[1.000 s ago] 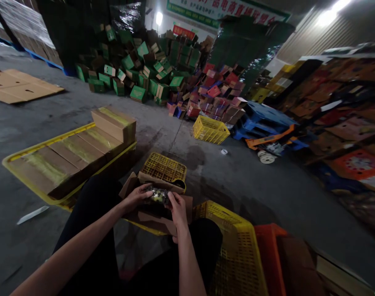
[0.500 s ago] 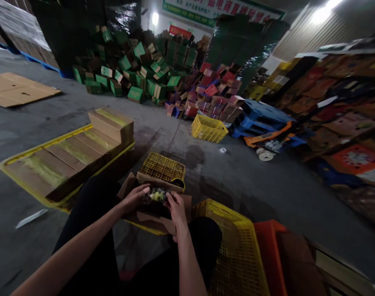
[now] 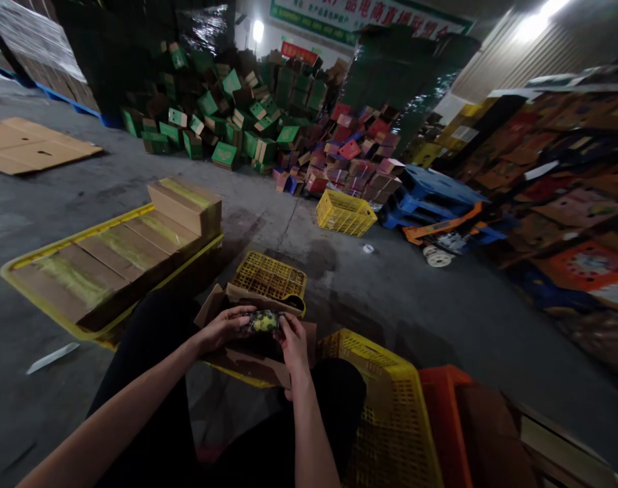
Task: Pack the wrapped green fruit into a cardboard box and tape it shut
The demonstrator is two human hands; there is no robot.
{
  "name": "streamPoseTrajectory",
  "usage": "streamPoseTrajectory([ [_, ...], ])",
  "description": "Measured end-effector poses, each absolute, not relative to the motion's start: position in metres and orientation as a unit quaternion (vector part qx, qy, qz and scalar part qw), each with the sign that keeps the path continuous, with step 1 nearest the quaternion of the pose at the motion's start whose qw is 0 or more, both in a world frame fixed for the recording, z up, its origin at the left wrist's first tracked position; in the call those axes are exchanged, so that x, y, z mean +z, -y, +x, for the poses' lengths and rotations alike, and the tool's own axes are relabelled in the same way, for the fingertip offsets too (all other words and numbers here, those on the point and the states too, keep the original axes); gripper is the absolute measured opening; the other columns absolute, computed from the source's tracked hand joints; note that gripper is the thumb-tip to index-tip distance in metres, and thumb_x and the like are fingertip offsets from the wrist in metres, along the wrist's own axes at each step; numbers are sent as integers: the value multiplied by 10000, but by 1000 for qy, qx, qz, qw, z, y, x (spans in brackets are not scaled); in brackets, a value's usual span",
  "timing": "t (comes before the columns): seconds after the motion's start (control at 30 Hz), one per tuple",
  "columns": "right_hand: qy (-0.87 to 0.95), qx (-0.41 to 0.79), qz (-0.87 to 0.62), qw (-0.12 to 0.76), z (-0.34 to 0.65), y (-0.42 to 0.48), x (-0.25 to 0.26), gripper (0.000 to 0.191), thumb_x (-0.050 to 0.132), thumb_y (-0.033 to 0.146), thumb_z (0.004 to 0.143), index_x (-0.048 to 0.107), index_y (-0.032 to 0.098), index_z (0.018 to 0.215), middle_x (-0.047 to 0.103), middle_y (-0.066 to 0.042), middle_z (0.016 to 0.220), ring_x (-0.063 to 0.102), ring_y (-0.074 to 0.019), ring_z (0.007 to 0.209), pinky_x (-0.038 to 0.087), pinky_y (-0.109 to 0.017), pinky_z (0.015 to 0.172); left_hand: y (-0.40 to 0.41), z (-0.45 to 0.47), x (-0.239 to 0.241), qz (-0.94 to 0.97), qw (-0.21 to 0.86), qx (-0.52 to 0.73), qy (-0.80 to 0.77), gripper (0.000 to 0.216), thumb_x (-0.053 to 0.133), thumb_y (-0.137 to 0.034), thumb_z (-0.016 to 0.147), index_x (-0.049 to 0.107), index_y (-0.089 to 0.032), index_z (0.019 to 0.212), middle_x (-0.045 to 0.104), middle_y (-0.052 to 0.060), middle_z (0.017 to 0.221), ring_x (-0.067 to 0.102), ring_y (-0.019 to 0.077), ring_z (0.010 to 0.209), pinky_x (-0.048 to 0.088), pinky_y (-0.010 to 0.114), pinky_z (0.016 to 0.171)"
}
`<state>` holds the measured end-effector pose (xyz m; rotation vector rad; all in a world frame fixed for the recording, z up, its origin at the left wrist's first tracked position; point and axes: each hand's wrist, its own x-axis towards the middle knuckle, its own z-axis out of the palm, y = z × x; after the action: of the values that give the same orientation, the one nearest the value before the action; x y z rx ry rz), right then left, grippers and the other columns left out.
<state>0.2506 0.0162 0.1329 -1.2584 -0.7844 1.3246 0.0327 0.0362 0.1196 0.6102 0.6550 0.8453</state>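
Note:
Between my hands is a small clear plastic packet with yellow-green contents [image 3: 265, 322]; what exactly is inside is too small to tell. My left hand [image 3: 228, 327] pinches its left end and my right hand [image 3: 293, 337] its right end. Right below them stands an open cardboard box [image 3: 303, 331] with its flaps up, its inside dark. The box rests on an upturned yellow crate, of which a yellow edge [image 3: 242, 377] shows. Just beyond the box lies a yellow plastic grid crate [image 3: 271, 272] with a roll of tape [image 3: 293, 302] at its near corner.
To the left, a yellow crate [image 3: 15, 270] holds several taped cardboard boxes [image 3: 131, 252]. A yellow crate [image 3: 390, 379] and a red crate [image 3: 444, 407] stand by my right knee. Ahead are another yellow crate [image 3: 345, 213], heaped green cartons [image 3: 225, 154] and a pallet jack [image 3: 441, 234].
The packet has turned slightly and moved a little to the right, showing more of its yellow-green contents. Both hands still grip its ends.

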Motion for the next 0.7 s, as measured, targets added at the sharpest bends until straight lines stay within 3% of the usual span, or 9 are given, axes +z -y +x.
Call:
streamPoseTrajectory([
  [0.2,354,569,-511,538,251,-13,139,496,667,459,811,624,309,1281,621,-35,1328,670,-191,944,562,-257,647,-39,33,112,299,800,405,-325,550,882,-286,681,706,-156,1186,698,133,1197,694,222,961,522,304,860],
  [0.43,375,583,-499,520,251,-14,141,498,662,319,753,673,285,1249,685,-37,1226,670,-184,868,551,-278,702,-42,32,109,267,789,424,-356,571,899,-263,655,708,-138,1178,744,118,1078,702,174,821,510,249,759],
  [0.7,408,521,-545,514,254,-16,132,365,750,408,747,710,247,1072,724,-34,968,667,-220,878,555,-315,734,-45,30,104,220,827,402,-326,460,772,-422,797,706,-142,1156,716,143,1149,699,247,942,507,361,893],
])
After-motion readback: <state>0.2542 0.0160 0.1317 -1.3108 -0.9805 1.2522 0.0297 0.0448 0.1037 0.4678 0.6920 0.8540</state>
